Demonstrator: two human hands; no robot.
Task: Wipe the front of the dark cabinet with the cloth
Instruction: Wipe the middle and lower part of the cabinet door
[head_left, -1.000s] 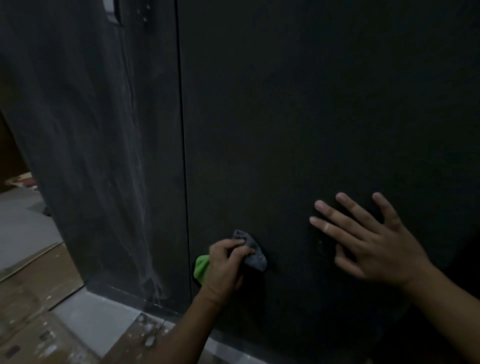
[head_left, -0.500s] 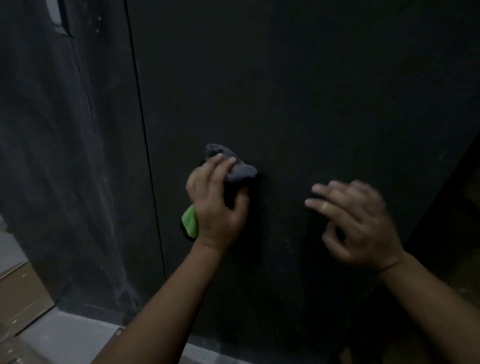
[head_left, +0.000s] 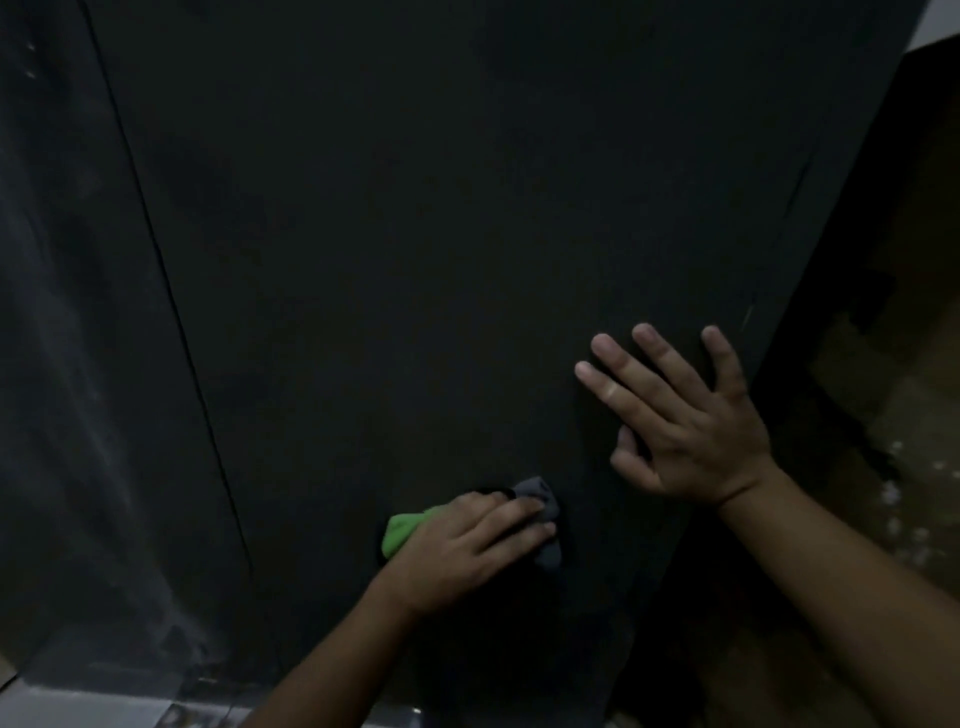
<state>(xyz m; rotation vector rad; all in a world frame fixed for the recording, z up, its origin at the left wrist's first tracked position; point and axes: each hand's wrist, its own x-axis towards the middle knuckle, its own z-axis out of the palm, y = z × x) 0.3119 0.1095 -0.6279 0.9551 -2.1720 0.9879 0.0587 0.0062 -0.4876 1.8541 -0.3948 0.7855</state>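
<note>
Cloth (head_left: 548, 553), grey with a green end, sits bunched under my left hand (head_left: 462, 545), whose fingers curl round it and press it low on the dark cabinet front (head_left: 415, 234). My right hand (head_left: 680, 415) lies flat, fingers spread, on the panel just up and to the right. The wad is small, so I judge my bare knuckles may smear the door, or a loose end may slip free. Pale streaks (head_left: 78, 364) left of the seam (head_left: 171, 312) look unwiped and could be missed.
</note>
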